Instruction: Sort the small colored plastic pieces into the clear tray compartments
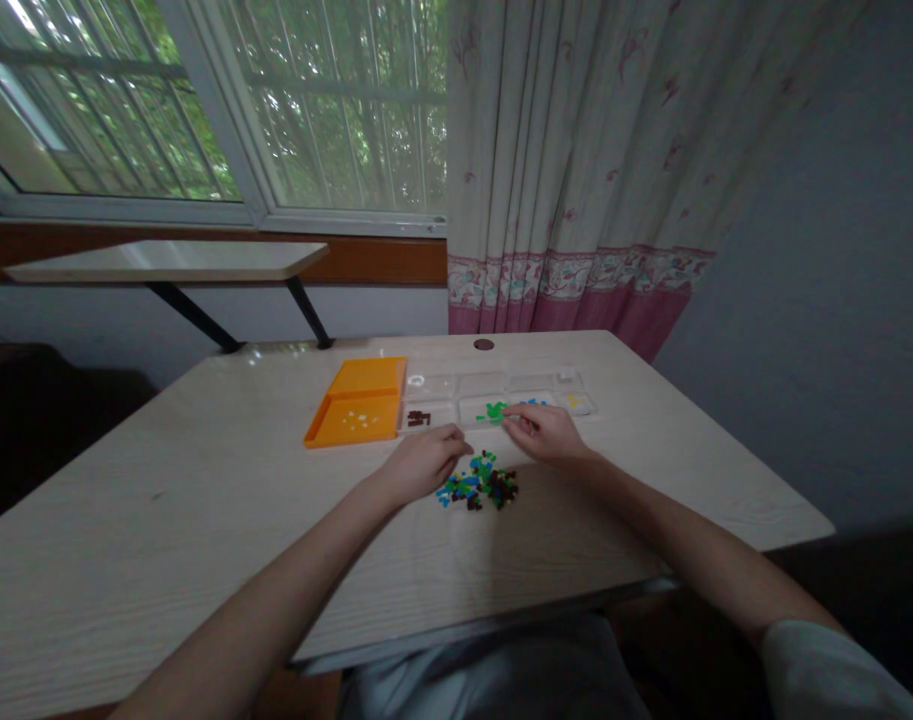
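A mixed pile of small blue, green, dark brown and yellow plastic pieces (pixel 486 483) lies on the table. My left hand (pixel 424 463) is at the pile's upper left edge, fingers curled and closed together; what is in them, if anything, is too small to see. My right hand (pixel 547 432) is over the front of a clear compartment tray (pixel 480 381), its thumb and fingertips pinched beside the green pieces (pixel 493 411). Whatever that pinch holds cannot be made out. Brown pieces (pixel 418 418), blue pieces (pixel 533 402) and yellow pieces (pixel 574 401) lie in separate front compartments.
An orange tray (pixel 366 375) with several white pieces (pixel 361 420) adjoins the clear tray on the left. A raised shelf (pixel 178 260) on black legs stands at the table's (pixel 223 500) back left. Behind are a window and a curtain (pixel 546 200); a round dark disc (pixel 484 344) is near the back edge.
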A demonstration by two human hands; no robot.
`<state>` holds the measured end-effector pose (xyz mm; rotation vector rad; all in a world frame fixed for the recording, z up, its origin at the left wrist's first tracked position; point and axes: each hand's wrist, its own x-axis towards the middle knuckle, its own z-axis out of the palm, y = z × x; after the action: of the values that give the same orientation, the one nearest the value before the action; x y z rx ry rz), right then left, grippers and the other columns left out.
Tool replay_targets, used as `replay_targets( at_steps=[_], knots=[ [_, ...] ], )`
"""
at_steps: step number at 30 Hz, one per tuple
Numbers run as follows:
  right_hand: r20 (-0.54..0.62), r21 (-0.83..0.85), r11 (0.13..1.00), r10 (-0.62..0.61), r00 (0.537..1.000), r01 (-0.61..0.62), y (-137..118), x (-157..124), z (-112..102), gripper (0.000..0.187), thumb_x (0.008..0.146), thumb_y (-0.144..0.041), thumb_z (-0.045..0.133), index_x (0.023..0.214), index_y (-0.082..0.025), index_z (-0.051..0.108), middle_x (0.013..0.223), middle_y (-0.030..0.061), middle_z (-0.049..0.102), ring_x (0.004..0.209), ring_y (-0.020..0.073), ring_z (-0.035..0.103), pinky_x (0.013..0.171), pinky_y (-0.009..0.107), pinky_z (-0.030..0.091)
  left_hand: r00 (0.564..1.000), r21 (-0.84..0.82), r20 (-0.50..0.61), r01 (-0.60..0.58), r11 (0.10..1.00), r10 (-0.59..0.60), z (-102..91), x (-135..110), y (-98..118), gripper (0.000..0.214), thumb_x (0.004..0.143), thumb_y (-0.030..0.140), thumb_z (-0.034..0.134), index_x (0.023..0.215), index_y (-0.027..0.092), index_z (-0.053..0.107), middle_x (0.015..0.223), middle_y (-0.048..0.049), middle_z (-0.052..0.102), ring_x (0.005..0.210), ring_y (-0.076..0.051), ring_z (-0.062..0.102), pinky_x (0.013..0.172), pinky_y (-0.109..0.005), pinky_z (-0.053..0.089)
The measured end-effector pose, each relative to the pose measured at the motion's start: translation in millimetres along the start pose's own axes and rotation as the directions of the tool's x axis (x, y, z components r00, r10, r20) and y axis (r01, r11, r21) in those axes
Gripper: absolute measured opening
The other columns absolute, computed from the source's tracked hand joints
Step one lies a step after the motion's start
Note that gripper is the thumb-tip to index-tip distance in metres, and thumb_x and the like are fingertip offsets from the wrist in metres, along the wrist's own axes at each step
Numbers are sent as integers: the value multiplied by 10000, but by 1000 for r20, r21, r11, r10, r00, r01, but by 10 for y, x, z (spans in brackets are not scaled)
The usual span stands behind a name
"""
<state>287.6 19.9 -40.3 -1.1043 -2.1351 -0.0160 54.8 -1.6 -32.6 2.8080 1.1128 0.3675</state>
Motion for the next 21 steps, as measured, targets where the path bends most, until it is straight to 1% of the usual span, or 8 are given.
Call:
replay_targets(
  at_steps=[5, 8, 11, 15, 21],
  knots=[
    [-28, -8, 1000, -8, 1000, 7, -2, 9, -26, 209, 798, -315, 518, 877, -194, 669, 541, -19, 572, 495, 86, 509, 526, 178, 373, 999, -57, 20, -49, 997, 51, -5, 0, 30, 339, 827, 122, 393, 1072, 259, 584, 998, -30, 551, 905, -148, 549, 770, -225, 425],
    [-57, -1, 999, -32, 998, 32, -14, 18, -46, 200, 796, -303, 522, 868, -190, 670, 535, -18, 572, 484, 83, 504, 517, 178, 373, 999, -56, 26, -26, 998, 27, 15, 3, 35, 330, 832, 134, 394, 1072, 257, 584, 996, -33, 553, 895, -148, 555, 761, -223, 428],
    [-110, 17, 997, -77, 991, 80, -27, 24, -63, 198, 796, -291, 527, 864, -174, 672, 528, -15, 567, 470, 79, 495, 503, 177, 375, 1000, -43, 8, -3, 999, 3, 29, 11, 18, 315, 840, 141, 378, 1054, 238, 588, 987, -39, 558, 892, -150, 556, 755, -226, 429],
    [-189, 23, 990, -135, 973, 142, -41, 25, -89, 195, 800, -287, 528, 850, -166, 671, 517, -14, 569, 460, 77, 495, 495, 178, 384, 1000, -42, -10, 15, 999, -15, 35, 19, -1, 280, 846, 158, 373, 1017, 207, 589, 972, -46, 575, 874, -154, 561, 762, -241, 431],
    [-285, 37, 973, -206, 936, 226, -54, 28, -119, 166, 793, -265, 547, 838, -163, 669, 523, -10, 587, 456, 76, 497, 503, 185, 402, 1000, -81, -9, 7, 997, -8, 14, 21, 5, 197, 834, 183, 411, 918, 185, 589, 905, -41, 596, 843, -148, 564, 752, -237, 432]
  ],
)
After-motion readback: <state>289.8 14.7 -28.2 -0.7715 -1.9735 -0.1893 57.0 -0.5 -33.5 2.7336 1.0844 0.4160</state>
